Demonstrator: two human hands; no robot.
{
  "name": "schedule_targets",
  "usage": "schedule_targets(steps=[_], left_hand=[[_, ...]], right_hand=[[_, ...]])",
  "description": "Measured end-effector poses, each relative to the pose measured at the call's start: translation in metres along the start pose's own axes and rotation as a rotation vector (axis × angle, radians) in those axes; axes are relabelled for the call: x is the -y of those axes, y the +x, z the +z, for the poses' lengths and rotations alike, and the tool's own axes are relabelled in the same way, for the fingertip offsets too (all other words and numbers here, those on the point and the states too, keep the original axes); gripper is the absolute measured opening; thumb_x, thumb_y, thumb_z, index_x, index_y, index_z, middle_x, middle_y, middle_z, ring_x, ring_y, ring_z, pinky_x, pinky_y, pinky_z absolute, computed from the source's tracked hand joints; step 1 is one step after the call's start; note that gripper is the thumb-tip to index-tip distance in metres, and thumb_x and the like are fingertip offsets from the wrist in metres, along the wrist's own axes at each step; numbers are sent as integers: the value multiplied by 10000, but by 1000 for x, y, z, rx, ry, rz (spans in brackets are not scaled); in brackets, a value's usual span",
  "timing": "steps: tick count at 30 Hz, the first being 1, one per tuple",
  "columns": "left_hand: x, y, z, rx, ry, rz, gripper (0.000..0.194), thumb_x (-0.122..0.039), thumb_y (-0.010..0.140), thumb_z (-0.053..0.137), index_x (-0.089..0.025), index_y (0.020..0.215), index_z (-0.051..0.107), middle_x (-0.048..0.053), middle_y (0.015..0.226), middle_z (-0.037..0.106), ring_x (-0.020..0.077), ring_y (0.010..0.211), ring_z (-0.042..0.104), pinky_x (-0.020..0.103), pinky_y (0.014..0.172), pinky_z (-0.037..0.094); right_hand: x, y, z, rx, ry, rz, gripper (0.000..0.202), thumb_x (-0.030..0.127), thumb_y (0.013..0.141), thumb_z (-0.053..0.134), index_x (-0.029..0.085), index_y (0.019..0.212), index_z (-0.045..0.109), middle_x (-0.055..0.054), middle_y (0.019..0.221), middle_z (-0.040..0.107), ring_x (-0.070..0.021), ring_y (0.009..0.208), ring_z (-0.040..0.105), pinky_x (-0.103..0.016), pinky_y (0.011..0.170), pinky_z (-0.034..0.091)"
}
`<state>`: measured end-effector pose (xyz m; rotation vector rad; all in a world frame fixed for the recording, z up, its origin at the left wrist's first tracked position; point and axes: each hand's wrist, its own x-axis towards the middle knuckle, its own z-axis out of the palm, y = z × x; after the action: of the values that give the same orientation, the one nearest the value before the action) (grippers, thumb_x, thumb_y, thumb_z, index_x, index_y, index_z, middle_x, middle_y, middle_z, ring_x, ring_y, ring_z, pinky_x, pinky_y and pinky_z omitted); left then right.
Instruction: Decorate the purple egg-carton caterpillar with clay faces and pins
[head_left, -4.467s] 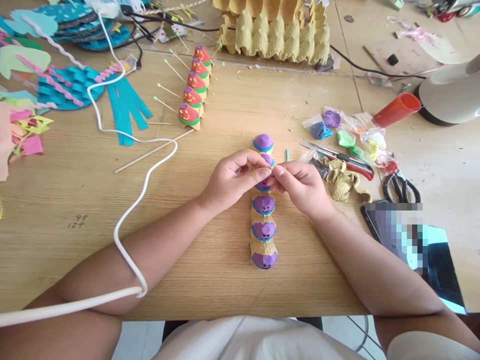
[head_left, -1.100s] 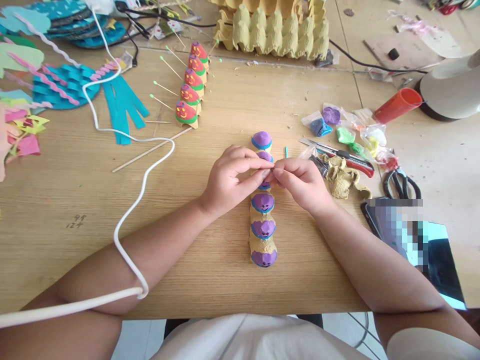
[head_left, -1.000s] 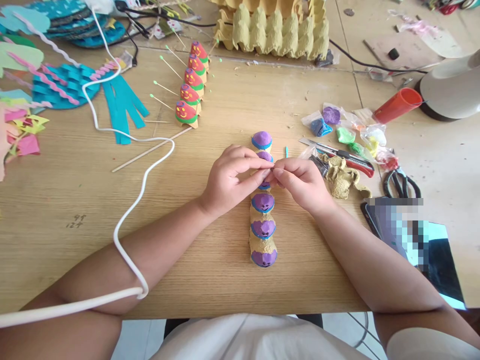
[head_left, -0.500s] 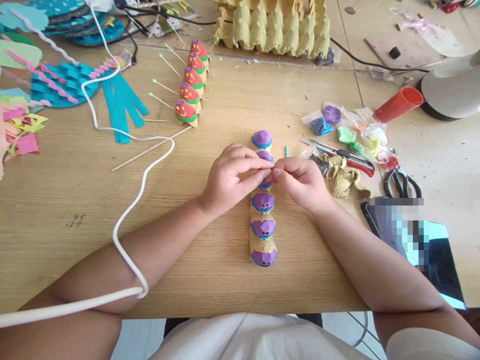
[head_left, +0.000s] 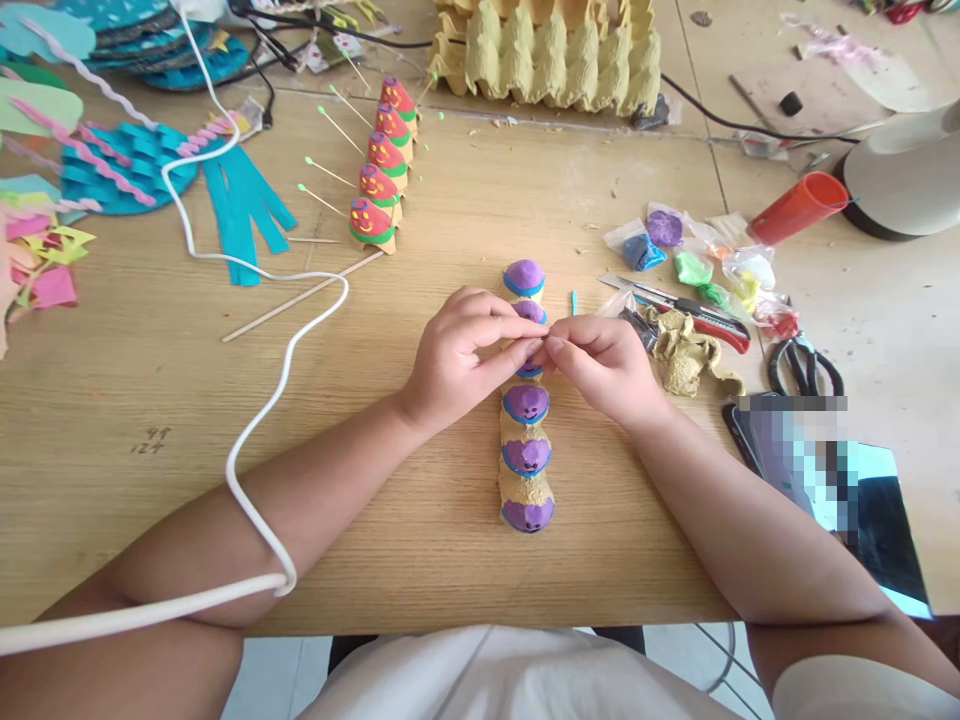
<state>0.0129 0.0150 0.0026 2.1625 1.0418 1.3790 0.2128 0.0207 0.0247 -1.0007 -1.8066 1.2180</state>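
A strip of egg-carton cups [head_left: 526, 405], coated in purple with blue rims and small dark faces, lies lengthwise on the table in front of me. Over its upper part, my left hand [head_left: 472, 345] and my right hand [head_left: 604, 362] meet fingertip to fingertip. Both are closed in a pinch; whatever is between the fingers is too small to make out. The hands partly cover the second and third cups. A short blue stick [head_left: 574, 303] lies just beyond my right hand.
A red and green cup strip [head_left: 377, 185] with green-tipped sticks stands far left. Egg cartons [head_left: 562, 60] are at the back. Right are clay packets [head_left: 665, 228], a box cutter [head_left: 705, 318], carton scraps [head_left: 682, 362], scissors [head_left: 804, 368] and a phone [head_left: 742, 420]. A white cable [head_left: 281, 370] crosses my left arm.
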Motion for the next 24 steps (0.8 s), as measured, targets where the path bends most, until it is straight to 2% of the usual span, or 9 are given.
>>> schedule_targets(steps=[9,17,24], left_hand=[[-1,0,0,-12,15,-16,108,-252,963,709,-261,999,811,18,903,750,171,901,672,356,885,550],[-1,0,0,-17,5,-3,108,-253,963,711,-266,1001,811,17,898,747,170,902,674,357,880,548],[3,-2,0,5,16,-13,120,-288,963,723,-292,1036,819,15,895,739,169,913,670,351,881,553]], right_hand=[[3,0,0,42,61,9,303,376,934,630,179,709,678,-41,717,718,-146,679,627,-253,617,499],[3,2,0,33,53,-30,331,359,938,612,182,668,685,-23,663,685,-122,601,572,-248,582,488],[2,1,1,35,73,-4,312,361,929,625,179,686,695,-32,691,710,-136,640,618,-250,596,505]])
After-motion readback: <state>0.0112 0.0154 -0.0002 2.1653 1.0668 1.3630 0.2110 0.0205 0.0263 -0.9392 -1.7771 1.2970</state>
